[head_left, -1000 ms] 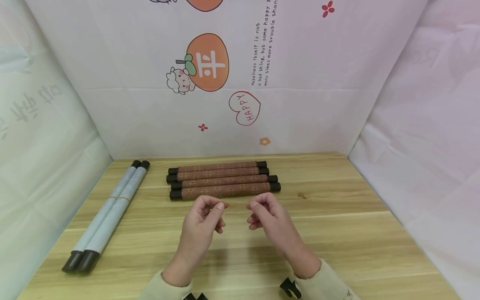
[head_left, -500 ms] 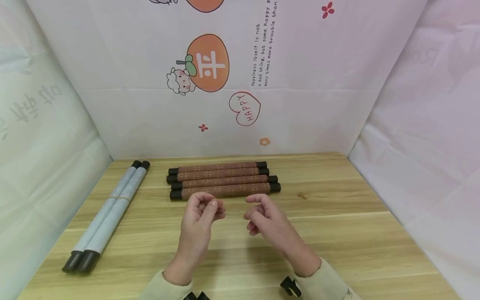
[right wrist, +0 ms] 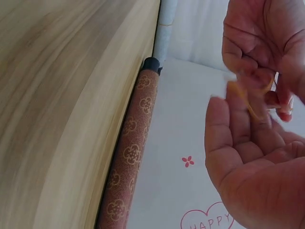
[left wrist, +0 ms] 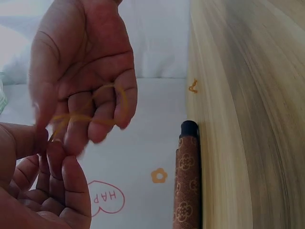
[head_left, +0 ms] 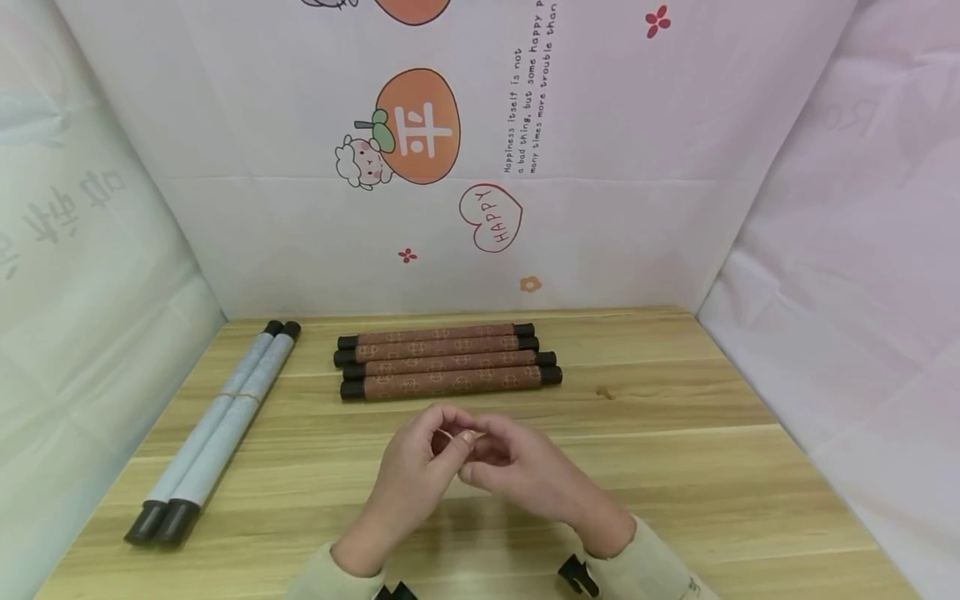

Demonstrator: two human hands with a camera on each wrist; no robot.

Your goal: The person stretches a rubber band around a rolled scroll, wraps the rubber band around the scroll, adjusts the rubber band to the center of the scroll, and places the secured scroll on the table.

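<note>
At far left I saw two pale rolls [head_left: 228, 429] slanting on the table [head_left: 720, 483]. Right of them, nearer than four brown rolls [head_left: 450, 382], the left hand [head_left: 414, 467] pinched a yellow rubber band [left wrist: 88, 119] off the table, between thumb and finger. The band looked feather-light, soft and springy, unlikely to break but apt to flick away; opposite ends seemed the best hold. The right hand [head_left: 536, 471] was loosely curved, thumb apart, the loop crossing its fingers with no pinch visible.
</note>
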